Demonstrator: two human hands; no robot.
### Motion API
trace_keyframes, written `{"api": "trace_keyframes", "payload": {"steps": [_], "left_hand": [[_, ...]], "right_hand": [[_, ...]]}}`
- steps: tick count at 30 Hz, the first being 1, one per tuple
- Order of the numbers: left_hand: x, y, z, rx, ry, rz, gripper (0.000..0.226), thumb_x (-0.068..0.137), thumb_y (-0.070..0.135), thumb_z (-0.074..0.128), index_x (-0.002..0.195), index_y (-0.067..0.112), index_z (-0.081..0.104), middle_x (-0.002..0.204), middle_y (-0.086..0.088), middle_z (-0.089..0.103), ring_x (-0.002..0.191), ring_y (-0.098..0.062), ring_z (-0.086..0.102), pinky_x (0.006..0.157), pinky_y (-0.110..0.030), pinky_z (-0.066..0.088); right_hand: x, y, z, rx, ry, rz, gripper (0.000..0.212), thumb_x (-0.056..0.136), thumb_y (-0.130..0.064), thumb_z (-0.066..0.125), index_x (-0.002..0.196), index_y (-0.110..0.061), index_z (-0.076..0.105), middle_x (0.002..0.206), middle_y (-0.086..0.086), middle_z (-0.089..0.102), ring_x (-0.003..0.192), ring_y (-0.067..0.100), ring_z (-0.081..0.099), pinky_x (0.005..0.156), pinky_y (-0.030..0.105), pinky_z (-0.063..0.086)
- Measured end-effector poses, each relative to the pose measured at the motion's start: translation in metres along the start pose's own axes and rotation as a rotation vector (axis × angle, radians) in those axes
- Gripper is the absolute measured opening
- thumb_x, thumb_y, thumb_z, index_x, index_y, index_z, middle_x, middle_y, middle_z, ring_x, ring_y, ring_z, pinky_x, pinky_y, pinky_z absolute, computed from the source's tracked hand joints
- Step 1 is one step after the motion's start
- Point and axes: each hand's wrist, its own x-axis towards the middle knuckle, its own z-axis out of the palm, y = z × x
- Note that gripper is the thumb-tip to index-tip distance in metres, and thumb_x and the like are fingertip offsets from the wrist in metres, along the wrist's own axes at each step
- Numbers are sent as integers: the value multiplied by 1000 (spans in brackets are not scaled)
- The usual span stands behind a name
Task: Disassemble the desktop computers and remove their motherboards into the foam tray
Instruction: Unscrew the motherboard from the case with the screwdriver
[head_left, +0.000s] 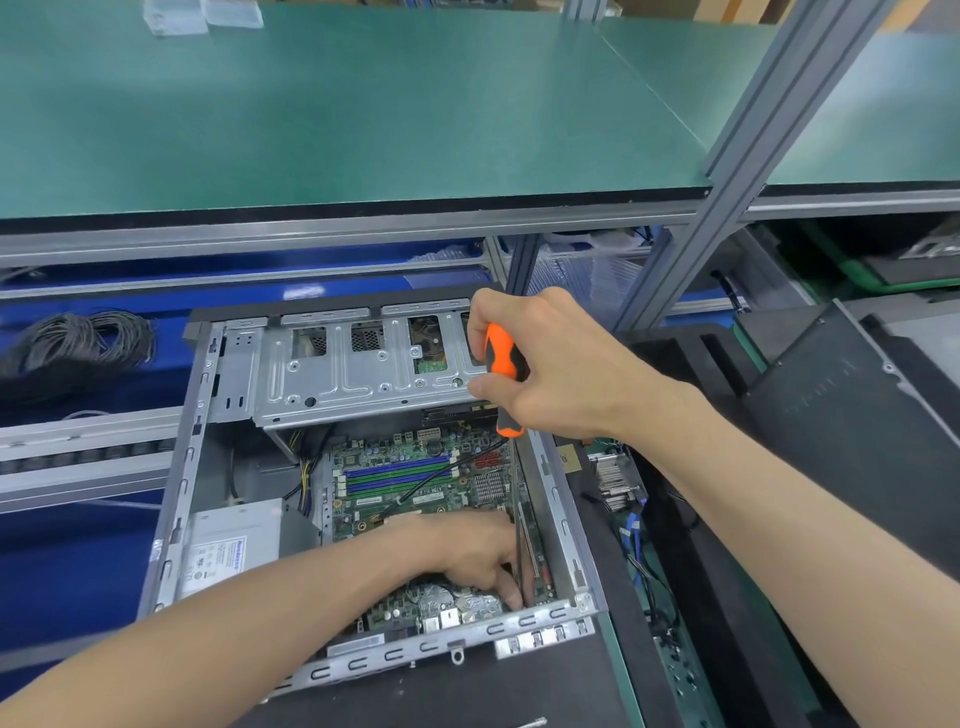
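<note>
Here, an open desktop computer case (176, 499) lies on its side on the bench, its green motherboard (415, 483) still seated inside on the right half, with blue and green memory slots across its middle. The right hand (545, 364) is curled around the orange-and-black handle of a screwdriver (503, 374), held upright above the case's right wall; the thin shaft runs down along that wall toward the board's near right corner. The left hand (478, 556) reaches in from the lower left and rests on the board there, fingers bent downward with the tips touching the shaft near its lower end; whether they pinch it I cannot tell. A silver drive cage (353, 374) spans the far end of the case, and a grey power supply (228, 545) sits in the near left corner. Black foam tray (717, 597) pieces lie just right of the case, with a circuit board and cables resting among them. A coil of dark cable (83, 343) lies at the far left.
</note>
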Motion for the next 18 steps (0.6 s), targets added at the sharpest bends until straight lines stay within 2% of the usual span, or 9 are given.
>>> {"api": "trace_keyframes", "payload": {"steps": [3,9,14,18], "left_hand": [[2,-1,1,20,9,-44,47,88,50,66,110,9,72,111,-12,72,104,-32,66,91,-48,54],[4,3,4,120,18,-96,52,86,57,64,112,12,71,106,-10,71,100,-28,66,86,-44,57],[5,3,7,122,25,-100,49,86,56,63,110,13,73,105,-7,72,98,-24,66,85,-42,57],[8,1,7,32,31,-107,40,85,51,68,109,20,74,108,-3,73,100,-23,67,88,-42,57]], "right_hand": [[1,1,1,7,1,-3,23,81,-22,73,87,-21,51,57,-10,52,60,-3,51,50,20,27],[1,1,8,-4,-18,-15,24,81,-24,73,87,-23,50,59,-7,51,53,1,43,52,24,31],[3,1,9,4,-38,-22,26,81,-24,73,88,-25,48,62,-7,51,56,1,42,53,25,31],[4,1,7,5,-44,-21,27,81,-26,74,89,-26,48,63,-7,53,57,1,43,53,25,30]]}}
